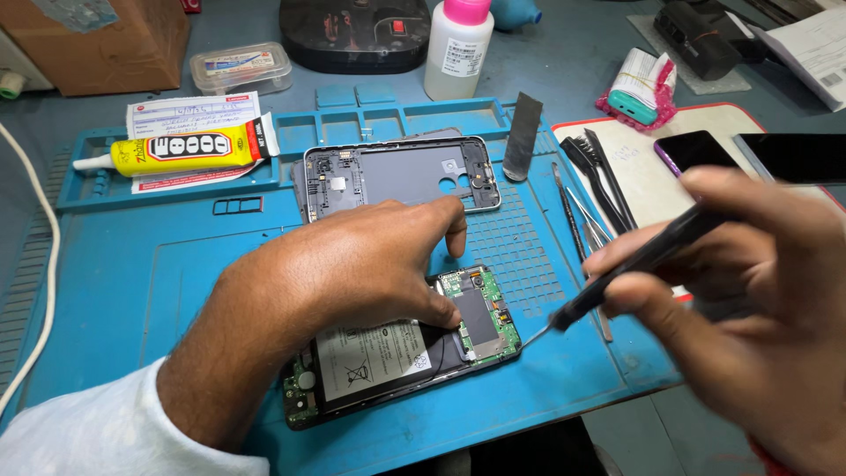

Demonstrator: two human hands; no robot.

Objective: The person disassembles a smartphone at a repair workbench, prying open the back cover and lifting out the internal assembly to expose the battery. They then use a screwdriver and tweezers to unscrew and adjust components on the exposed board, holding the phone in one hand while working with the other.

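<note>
Head view looks down on your worktop (564,79), grey, with a blue repair mat (132,291) spread across most of it. Near the mat's front edge lies the opened phone (397,357), back cover off, its battery and green circuit board showing. Your left hand (352,273) lies over the phone's upper side, fingers curled down, thumb pressing by the board and holding the phone flat. Your right hand (749,300) is closed around a black screwdriver (617,282), pinching it between thumb and fingers; its tip touches the phone's right-hand corner beside the board. Behind your left hand sits the removed grey back frame (397,172), lying flat and apart from the phone. To the left of that frame lies a yellow glue tube (185,148) on a paper slip. A white bottle with a pink cap (458,44) stands beyond the mat. A metal pry blade (522,137) and thin tweezers (577,216) lie to the right of the frame.
</note>
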